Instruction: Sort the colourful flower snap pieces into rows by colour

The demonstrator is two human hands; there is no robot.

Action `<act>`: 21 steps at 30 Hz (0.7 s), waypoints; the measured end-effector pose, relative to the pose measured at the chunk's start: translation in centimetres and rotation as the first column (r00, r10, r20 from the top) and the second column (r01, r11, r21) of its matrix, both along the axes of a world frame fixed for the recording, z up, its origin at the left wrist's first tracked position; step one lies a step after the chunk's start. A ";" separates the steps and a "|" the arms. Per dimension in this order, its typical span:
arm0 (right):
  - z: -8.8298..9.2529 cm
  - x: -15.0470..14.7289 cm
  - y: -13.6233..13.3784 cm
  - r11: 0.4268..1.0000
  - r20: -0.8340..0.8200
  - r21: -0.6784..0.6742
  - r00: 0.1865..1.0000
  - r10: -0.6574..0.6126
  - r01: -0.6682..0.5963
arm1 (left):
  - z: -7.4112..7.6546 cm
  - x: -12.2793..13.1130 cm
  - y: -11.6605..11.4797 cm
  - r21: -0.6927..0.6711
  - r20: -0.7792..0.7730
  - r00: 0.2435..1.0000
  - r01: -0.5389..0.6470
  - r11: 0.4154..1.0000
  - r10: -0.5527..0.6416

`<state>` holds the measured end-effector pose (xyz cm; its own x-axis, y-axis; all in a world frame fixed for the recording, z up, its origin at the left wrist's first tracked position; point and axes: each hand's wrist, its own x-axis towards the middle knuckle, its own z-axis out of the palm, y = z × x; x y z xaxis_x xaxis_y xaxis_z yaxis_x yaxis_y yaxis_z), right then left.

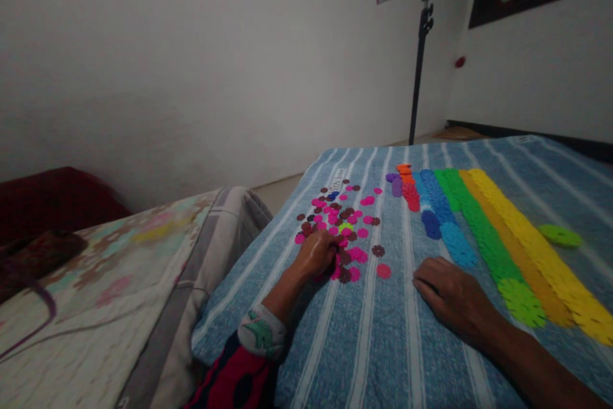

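My left hand [318,254] rests on a loose scatter of pink and brown flower-shaped plastic discs [342,221] on a blue striped cloth [364,339]; its fingers are curled down among the discs, and what they hold is hidden. My right hand [447,294] lies flat on the cloth, fingers together and slightly bent, with nothing in it. Just right of it run sorted rows of discs: yellow [541,249], orange [514,249], green [479,230], blue [438,208], red [409,191] and purple [395,184].
One lone pink disc [384,270] lies between my hands. A green disc cluster [560,235] sits apart at the right. A floral bedsheet [96,294] lies to the left. A black light stand [419,58] rises by the white wall behind.
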<state>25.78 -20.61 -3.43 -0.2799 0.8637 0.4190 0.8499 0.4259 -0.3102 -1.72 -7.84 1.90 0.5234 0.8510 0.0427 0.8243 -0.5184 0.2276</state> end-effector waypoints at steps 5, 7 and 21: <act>0.2 0.0 -0.1 1.000 -0.006 -0.001 1.000 0.000 0.000 | -0.2 -1.3 1.2 -0.090 0.190 0.982 0.001 0.996 0.016; 0.3 0.0 -0.1 1.000 -0.009 -0.004 1.000 0.005 -0.005 | -0.2 -2.0 1.8 -0.058 0.239 0.966 -0.082 0.995 0.093; 0.1 0.2 -0.1 1.000 -0.006 -0.008 1.000 0.018 -0.018 | 1.0 -0.4 1.6 -0.036 -0.112 0.989 -0.105 0.994 0.100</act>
